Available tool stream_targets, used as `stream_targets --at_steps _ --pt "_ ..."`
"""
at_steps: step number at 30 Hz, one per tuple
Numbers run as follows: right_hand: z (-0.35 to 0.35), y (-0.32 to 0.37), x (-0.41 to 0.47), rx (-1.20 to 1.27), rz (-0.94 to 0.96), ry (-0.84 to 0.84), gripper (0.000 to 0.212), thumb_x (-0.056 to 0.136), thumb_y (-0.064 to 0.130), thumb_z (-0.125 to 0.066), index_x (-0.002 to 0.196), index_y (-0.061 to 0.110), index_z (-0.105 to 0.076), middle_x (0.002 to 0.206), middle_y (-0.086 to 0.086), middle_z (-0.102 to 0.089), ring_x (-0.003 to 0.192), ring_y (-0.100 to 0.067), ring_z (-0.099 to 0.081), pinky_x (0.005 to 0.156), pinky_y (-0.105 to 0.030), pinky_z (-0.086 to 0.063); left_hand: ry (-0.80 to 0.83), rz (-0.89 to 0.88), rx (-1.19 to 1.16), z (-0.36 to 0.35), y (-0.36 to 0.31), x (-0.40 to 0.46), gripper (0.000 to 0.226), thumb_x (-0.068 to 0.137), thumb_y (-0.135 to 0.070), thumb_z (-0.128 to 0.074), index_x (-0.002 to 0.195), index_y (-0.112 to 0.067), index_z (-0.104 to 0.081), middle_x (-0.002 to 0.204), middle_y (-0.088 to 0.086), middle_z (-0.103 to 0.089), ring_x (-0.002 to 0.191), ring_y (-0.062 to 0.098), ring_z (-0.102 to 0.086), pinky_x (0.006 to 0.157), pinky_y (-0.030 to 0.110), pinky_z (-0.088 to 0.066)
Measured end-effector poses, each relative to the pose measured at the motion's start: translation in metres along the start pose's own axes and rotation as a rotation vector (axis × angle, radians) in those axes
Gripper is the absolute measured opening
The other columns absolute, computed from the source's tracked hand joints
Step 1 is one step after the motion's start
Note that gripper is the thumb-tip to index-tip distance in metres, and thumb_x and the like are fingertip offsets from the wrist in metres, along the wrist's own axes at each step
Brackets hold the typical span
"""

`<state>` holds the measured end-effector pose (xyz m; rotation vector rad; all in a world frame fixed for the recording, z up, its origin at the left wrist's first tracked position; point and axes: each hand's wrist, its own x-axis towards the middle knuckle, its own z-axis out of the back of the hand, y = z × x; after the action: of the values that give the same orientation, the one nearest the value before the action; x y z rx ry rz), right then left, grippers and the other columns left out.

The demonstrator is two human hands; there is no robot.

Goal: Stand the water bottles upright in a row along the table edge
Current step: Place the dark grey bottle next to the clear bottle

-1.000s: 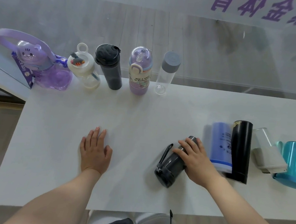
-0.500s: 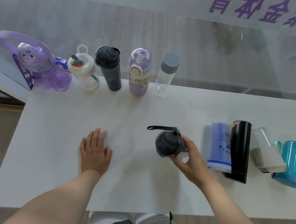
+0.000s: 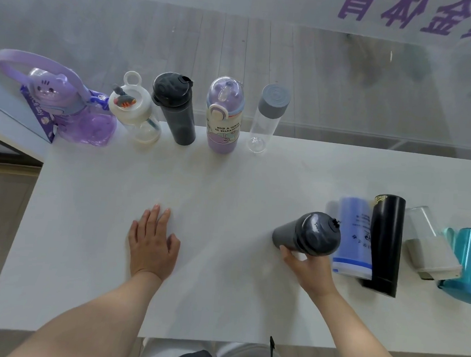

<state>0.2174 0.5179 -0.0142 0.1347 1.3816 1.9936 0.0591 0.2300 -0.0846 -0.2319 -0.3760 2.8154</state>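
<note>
The right hand [image 3: 310, 267] is gripping a dark grey bottle [image 3: 307, 233] from below, fingers curled around its body, and holding it tilted above the white tabletop [image 3: 228, 183], its lid facing the camera and its base pointing left and away. The left hand [image 3: 153, 241] is lying flat on the tabletop, palm down, fingers straight and together, holding nothing.

Along the far edge five bottles are standing upright in a row: a purple bear-shaped bottle [image 3: 75, 105] with a loop handle at the left end, then a white-lidded clear bottle [image 3: 134, 110], a tall dark bottle [image 3: 175, 107], a lilac bottle [image 3: 224, 116] with a domed cap, and a slim clear bottle [image 3: 268, 116] with a grey cap.

To the right of the held bottle four more are lying on their sides, close together: a blue bottle [image 3: 354, 237], a black flask [image 3: 385, 244] touching it, a clear bottle with a grey lid [image 3: 430, 245], and a teal bottle [image 3: 470, 264] at the frame's edge.
</note>
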Motion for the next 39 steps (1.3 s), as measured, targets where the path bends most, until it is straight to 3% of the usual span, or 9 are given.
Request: stream_targets --at_steps 5,9,12,16,20,23,32,39 --pt "-0.003 0.007 0.016 -0.017 0.019 -0.025 0.033 0.078 0.009 -0.077 0.086 0.038 -0.062 0.085 0.016 -0.07 0.087 0.001 -0.063 0.073 -0.009 -0.046 0.005 0.003 0.004 0.001 0.0 0.0 0.063 0.081 -0.035 -0.033 0.14 -0.017 -0.043 0.15 0.01 -0.04 0.14 0.029 -0.032 0.116 0.047 -0.014" --pt "0.0 0.012 0.041 -0.028 -0.009 -0.011 0.022 0.078 0.015 -0.075 0.083 0.033 -0.064 0.086 0.008 -0.069 0.088 -0.012 -0.066 0.078 -0.029 -0.052 0.016 0.01 0.013 0.001 0.0 0.0 0.063 0.081 -0.034 -0.033 0.141 -0.017 -0.043 0.15 0.01 -0.04 0.14 0.029 -0.032 0.116 0.047 -0.015" --pt "0.0 0.017 0.065 -0.003 -0.043 -0.031 0.02 0.077 0.015 -0.076 0.086 0.028 -0.063 0.088 0.0 -0.069 0.09 -0.02 -0.067 0.082 -0.035 -0.053 0.027 0.017 0.021 0.002 -0.001 0.0 0.063 0.081 -0.034 -0.034 0.141 -0.017 -0.043 0.15 0.009 -0.04 0.14 0.028 -0.033 0.116 0.047 -0.016" --pt "0.004 0.028 0.101 0.013 -0.051 -0.051 0.027 0.078 0.012 -0.075 0.101 0.018 -0.063 0.093 0.001 -0.067 0.086 -0.007 -0.065 0.08 -0.021 -0.053 0.034 0.018 0.027 0.003 -0.001 0.002 0.064 0.08 -0.034 -0.035 0.141 -0.017 -0.043 0.151 0.008 -0.04 0.14 0.027 -0.032 0.116 0.048 -0.016" --pt "0.007 0.032 0.137 -0.038 -0.025 -0.04 0.032 0.075 0.016 -0.076 0.104 0.011 -0.062 0.089 0.002 -0.065 0.078 -0.01 -0.061 0.081 -0.03 -0.053 0.031 0.012 0.025 0.004 -0.001 0.002 0.063 0.079 -0.033 -0.036 0.14 -0.016 -0.044 0.149 0.009 -0.041 0.138 0.028 -0.034 0.115 0.048 -0.018" --pt "0.007 0.04 0.158 -0.07 0.006 -0.029 0.028 0.076 0.015 -0.075 0.101 0.01 -0.062 0.088 -0.003 -0.064 0.076 -0.011 -0.057 0.076 -0.026 -0.05 0.023 0.007 0.021 0.004 -0.001 0.003 0.062 0.079 -0.032 -0.038 0.138 -0.015 -0.047 0.148 0.01 -0.044 0.137 0.028 -0.036 0.114 0.05 -0.021" --pt "0.008 0.06 0.211 -0.072 0.053 0.009 0.036 0.077 0.012 -0.074 0.109 0.011 -0.058 0.103 -0.012 -0.065 0.09 -0.017 -0.06 0.086 -0.032 -0.053 0.014 0.003 0.017 0.003 -0.002 0.003 0.061 0.079 -0.031 -0.039 0.137 -0.015 -0.048 0.147 0.011 -0.044 0.137 0.028 -0.035 0.113 0.05 -0.023" --pt "0.01 0.072 0.23 -0.041 0.055 0.074 0.036 0.08 0.008 -0.071 0.113 0.013 -0.059 0.104 -0.001 -0.066 0.093 -0.013 -0.06 0.08 -0.019 -0.046 0.015 0.0 0.016 0.002 0.0 0.004 0.061 0.079 -0.031 -0.039 0.137 -0.015 -0.047 0.148 0.011 -0.044 0.137 0.028 -0.035 0.114 0.051 -0.023"
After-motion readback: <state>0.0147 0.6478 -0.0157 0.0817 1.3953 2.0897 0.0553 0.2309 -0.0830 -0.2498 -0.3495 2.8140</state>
